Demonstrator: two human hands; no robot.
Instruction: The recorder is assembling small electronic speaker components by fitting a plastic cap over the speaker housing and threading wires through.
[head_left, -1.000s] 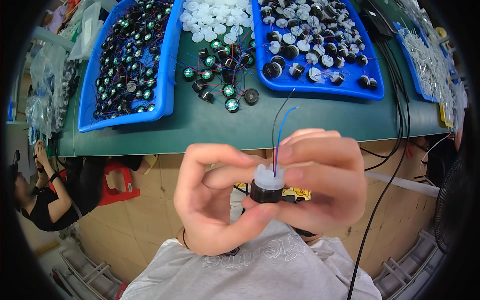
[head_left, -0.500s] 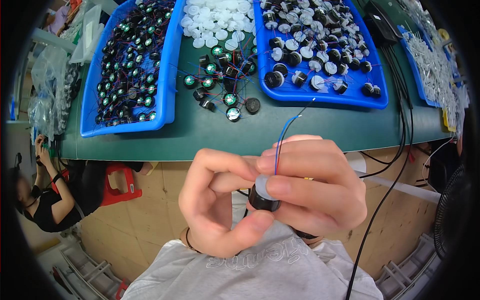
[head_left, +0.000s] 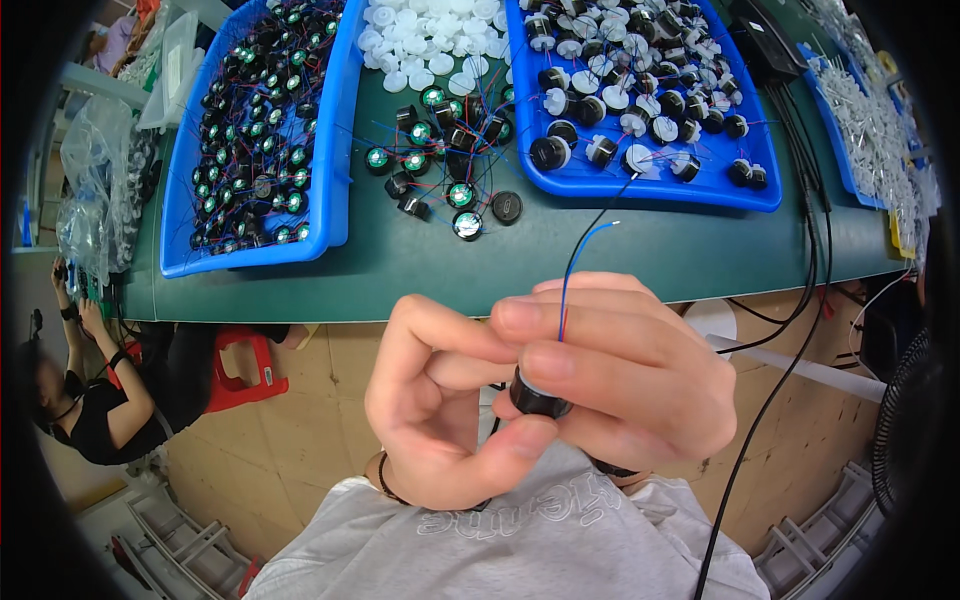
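Observation:
Both of my hands meet in front of my chest, closed around one small black round buzzer [head_left: 538, 398]. My left hand [head_left: 425, 410] pinches it from the left, thumb at the lower edge. My right hand [head_left: 640, 375] grips it from the right, and its fingers cover most of the pale disc on top. Thin blue and black wires [head_left: 572, 265] rise from between the right fingers, with bare tips. Beyond, on the green table, lies a loose cluster of similar buzzers [head_left: 460, 195], several with green faces upward.
A blue tray [head_left: 335, 190] of wired buzzers stands left on the green table [head_left: 400, 285]. White plastic discs [head_left: 430, 45] are heaped at the back. A right blue tray [head_left: 650, 192] holds buzzers with discs. Black cables [head_left: 805, 220] hang right; another person [head_left: 105, 400] sits left.
The buzzer has tilted and shifted slightly right. My right fingers now cover more of the pale disc, and the two wires have spread apart at their tips.

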